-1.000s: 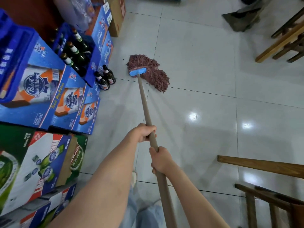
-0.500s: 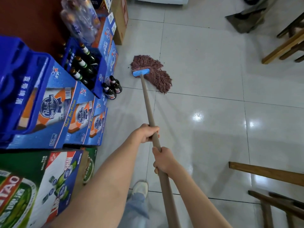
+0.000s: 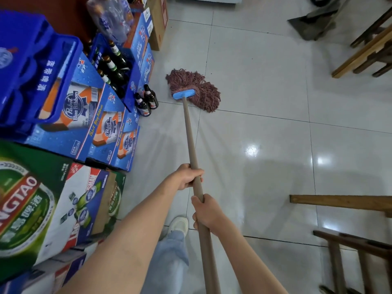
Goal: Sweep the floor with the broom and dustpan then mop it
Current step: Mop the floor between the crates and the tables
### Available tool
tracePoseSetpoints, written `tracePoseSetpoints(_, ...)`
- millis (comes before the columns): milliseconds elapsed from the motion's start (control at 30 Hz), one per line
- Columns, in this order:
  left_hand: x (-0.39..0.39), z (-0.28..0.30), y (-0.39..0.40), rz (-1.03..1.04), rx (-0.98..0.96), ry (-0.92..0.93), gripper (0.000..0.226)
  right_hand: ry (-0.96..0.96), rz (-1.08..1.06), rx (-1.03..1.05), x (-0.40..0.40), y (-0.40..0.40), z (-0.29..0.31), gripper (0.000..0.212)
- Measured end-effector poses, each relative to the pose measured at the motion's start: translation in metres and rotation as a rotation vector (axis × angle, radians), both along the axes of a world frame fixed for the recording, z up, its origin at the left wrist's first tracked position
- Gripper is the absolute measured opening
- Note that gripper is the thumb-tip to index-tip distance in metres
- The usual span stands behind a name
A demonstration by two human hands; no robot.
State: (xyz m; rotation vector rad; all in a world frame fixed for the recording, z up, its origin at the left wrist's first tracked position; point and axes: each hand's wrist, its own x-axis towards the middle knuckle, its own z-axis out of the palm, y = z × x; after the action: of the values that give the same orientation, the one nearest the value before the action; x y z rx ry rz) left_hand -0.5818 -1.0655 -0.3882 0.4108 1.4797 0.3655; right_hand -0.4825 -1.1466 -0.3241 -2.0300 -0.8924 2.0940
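Note:
A mop with a brown string head (image 3: 196, 88) and a blue clamp lies on the glossy white tile floor (image 3: 265, 98) ahead of me. Its long tan handle (image 3: 189, 132) runs back toward me. My left hand (image 3: 187, 176) grips the handle higher up, fingers curled round it. My right hand (image 3: 206, 211) grips the same handle just below. A dark dustpan (image 3: 311, 22) rests on the floor at the far right.
Stacked blue beer cartons (image 3: 84, 115) and green cartons (image 3: 42, 200) line the left side. Two dark bottles (image 3: 147, 100) stand on the floor just left of the mop head. Wooden furniture (image 3: 347, 225) stands at the right, more wooden legs (image 3: 369, 47) at the top right. My white shoe (image 3: 179, 224) is below.
The mop head has stayed near the two bottles while I stepped forward; my foot came into view and the cartons slid down and right in the frame. Both hands keep their grip.

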Motion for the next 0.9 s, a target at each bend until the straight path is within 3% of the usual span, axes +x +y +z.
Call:
tracePoseSetpoints(300, 0.024, 0.008, -0.118, -0.032, -0.011, -0.028, 0.044, 0.046, 0.007, -0.028, 0.034, -0.115, 0.005, 0.016)
tracePoseSetpoints(633, 0.058, 0.005, -0.23, -0.023, -0.043, -0.033, 0.049, 0.049, 0.046, -0.046, 0.069, -0.225, 0.019, 0.016)
tracePoseSetpoints(900, 0.058, -0.008, -0.252, -0.029, -0.049, -0.008, 0.04, 0.013, 0.019, -0.048, 0.066, -0.249, 0.005, 0.017)
